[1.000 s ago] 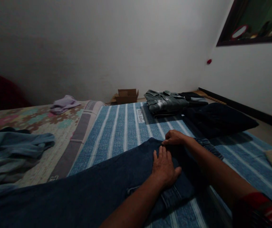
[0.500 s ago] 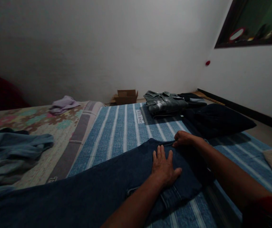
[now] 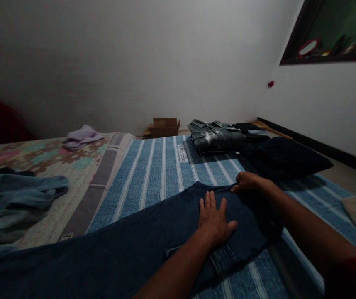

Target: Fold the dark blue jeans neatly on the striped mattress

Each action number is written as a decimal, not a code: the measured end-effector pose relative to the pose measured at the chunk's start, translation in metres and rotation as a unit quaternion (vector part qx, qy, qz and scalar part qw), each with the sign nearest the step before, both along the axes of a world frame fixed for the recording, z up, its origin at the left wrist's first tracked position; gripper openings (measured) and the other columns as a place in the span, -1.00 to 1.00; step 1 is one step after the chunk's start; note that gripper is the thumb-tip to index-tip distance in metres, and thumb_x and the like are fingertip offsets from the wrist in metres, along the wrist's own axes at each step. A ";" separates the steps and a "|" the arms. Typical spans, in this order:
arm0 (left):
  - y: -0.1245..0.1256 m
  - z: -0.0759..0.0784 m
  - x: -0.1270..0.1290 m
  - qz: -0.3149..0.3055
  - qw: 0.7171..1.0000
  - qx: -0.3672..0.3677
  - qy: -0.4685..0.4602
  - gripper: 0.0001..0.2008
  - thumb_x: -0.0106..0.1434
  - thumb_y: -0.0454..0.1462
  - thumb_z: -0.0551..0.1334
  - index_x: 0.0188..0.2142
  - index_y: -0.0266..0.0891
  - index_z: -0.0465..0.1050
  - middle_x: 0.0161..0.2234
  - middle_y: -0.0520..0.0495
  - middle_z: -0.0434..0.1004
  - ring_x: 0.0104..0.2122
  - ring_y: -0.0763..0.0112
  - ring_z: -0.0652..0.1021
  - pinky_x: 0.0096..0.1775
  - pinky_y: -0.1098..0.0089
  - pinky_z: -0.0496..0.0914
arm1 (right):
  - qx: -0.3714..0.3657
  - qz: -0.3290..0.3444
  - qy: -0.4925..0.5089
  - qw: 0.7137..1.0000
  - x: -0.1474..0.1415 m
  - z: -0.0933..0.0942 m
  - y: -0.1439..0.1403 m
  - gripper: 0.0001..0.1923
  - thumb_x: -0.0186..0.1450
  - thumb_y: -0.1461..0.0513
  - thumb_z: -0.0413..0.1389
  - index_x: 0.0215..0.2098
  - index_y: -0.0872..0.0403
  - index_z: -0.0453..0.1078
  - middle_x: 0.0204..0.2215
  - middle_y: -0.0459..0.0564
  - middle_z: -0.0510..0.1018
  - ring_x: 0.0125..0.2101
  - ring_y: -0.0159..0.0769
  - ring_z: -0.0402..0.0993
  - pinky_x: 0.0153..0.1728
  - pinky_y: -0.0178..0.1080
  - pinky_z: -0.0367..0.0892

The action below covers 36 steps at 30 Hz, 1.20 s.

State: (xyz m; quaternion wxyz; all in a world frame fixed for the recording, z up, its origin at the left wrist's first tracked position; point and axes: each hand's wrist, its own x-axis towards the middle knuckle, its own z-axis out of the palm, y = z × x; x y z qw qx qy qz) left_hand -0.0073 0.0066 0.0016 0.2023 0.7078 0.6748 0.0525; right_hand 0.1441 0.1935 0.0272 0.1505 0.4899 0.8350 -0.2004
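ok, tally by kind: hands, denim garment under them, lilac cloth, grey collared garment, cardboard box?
Left hand and right hand: 2
Dark blue denim garment: 1
Lilac cloth: 1
Grey collared garment: 1
Cardboard box: 1
Total: 6

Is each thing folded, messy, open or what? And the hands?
Dark blue denim garment, laid out long
Left hand, flat on it, fingers spread
Right hand, curled, gripping its edge
Blue striped sheet, spread out
Grey collared garment, folded
Very dark cloth, too dim to tell
Brown cardboard box, open
Lilac cloth, crumpled
Light blue clothes, rumpled heap
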 end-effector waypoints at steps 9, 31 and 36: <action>0.001 0.000 0.000 -0.002 1.000 0.001 0.003 -0.18 0.19 0.18 0.00 0.33 -0.17 -0.03 0.37 -0.26 -0.36 0.32 -0.04 -0.30 0.24 -0.07 -0.27 | 0.002 -0.007 0.005 1.000 0.014 0.007 -0.005 -0.54 0.12 -0.10 0.17 -0.34 0.13 0.50 -0.37 0.03 0.57 -0.41 -0.30 0.46 -0.50 -0.34 0.18; 0.002 -0.002 0.002 -0.001 0.999 0.016 0.030 -0.14 0.18 0.15 0.02 0.33 -0.29 -0.06 0.36 -0.32 -0.31 0.32 -0.06 -0.25 0.25 -0.06 -0.23 | 0.302 0.117 0.088 0.942 -0.009 -0.024 -0.118 -0.63 0.33 0.20 -0.02 0.07 0.10 0.34 0.11 0.15 0.40 0.15 -0.08 0.23 0.12 -0.10 0.08; 0.003 -0.006 -0.001 -0.008 0.999 0.036 0.028 -0.14 0.17 0.18 -0.01 0.33 -0.23 -0.06 0.37 -0.20 -0.25 0.32 -0.09 -0.22 0.24 -0.09 -0.18 | 0.335 0.082 0.078 0.935 0.003 -0.060 -0.122 -0.49 0.39 0.07 -0.11 0.21 0.13 0.25 0.23 0.19 0.24 0.24 -0.01 0.09 0.20 0.06 -0.06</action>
